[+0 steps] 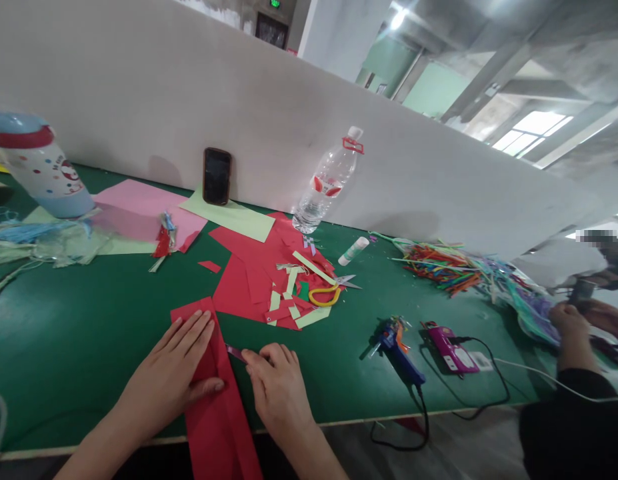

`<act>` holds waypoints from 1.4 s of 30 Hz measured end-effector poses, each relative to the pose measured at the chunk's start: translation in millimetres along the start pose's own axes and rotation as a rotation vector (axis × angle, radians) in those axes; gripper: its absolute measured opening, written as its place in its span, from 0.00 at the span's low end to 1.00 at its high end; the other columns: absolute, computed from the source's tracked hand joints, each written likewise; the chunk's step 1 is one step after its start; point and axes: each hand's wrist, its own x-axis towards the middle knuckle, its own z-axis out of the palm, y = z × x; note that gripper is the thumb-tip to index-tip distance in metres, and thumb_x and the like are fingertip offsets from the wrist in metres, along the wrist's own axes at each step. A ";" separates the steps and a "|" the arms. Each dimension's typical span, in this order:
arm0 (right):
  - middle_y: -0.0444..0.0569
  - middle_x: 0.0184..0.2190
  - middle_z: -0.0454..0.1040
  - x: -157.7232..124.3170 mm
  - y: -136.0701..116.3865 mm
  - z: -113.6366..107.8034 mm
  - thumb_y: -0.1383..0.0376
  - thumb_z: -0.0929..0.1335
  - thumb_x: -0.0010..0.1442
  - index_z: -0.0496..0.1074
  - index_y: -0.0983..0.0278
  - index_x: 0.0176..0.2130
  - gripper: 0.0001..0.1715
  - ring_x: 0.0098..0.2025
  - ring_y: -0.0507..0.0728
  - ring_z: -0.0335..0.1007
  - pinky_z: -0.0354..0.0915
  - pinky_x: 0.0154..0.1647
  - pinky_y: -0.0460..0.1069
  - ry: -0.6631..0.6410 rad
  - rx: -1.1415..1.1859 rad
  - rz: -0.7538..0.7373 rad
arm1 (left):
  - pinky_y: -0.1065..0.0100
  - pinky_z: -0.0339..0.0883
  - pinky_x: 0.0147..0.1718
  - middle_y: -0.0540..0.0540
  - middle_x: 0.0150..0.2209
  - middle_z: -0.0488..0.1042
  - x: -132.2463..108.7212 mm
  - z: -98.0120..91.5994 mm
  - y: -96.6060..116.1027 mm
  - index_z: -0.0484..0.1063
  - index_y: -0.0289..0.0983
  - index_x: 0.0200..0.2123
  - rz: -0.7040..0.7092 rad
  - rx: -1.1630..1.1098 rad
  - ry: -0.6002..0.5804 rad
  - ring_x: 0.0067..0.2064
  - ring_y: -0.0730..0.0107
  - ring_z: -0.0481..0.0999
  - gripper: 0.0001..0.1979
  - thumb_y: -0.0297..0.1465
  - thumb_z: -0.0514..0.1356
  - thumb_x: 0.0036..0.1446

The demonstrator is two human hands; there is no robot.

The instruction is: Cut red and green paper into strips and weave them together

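At the near edge of the green table [89, 307], I watch the left hand [161, 373] lying flat, fingers straight and thumb spread, pressing on a single piece of red folded paper [203, 437] and hiding part of it. The paper is long and plain, creased lengthwise, its lower end running past the table edge. Against its right side I see the right hand [281, 387], fingers curled round one slim purple tool [235, 352], whose tip is at the paper.

Further back, from the left, I count one tumbler [43, 173], one pink sheet [131, 210], one red tassel [163, 241] and one phone [217, 177] propped upright at the wall [139, 87]. Just beyond the folded paper, red sheets and scraps [243, 293] crowd the space, too jumbled for me to count. One pair of yellow-handled scissors [325, 295] lies across their right edge; one bottle [326, 187] stands behind, one glue stick [353, 251] beside. Farther right I find one glue gun [401, 353], one magenta box [449, 350], a heap of coloured strips [441, 267] and a co-worker's hands [571, 327].
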 end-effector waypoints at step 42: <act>0.46 0.34 0.71 0.1 0.5 -1.6 0.69 0.65 0.66 0.75 0.56 0.50 0.16 0.36 0.57 0.66 0.53 0.36 0.51 0.008 -0.012 -0.012 | 0.50 0.53 0.65 0.36 0.66 0.65 2.1 5.4 -4.3 0.58 0.33 0.67 -0.084 -0.060 -0.040 0.65 0.51 0.66 0.41 0.56 0.49 0.63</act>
